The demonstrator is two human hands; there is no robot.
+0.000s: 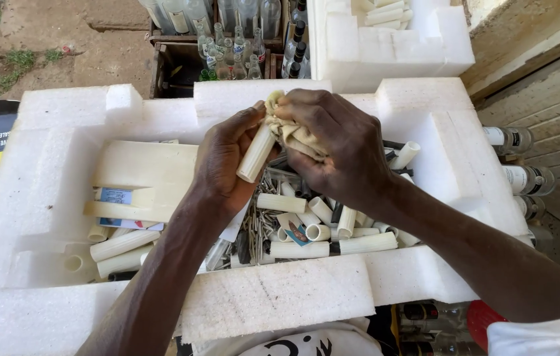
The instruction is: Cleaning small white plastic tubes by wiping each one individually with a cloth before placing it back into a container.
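At frame centre the left hand (224,161) pinches a short cream plastic tube (256,153) while the right hand (336,145) grips a crumpled beige cloth (291,132) around its top; loosely pinched, the tube could slip into the white foam tray (56,165).

The tube (256,153) is cream. The cloth (293,135) is tan. The foam box (280,300) is white. The bottles (240,26) are clear.
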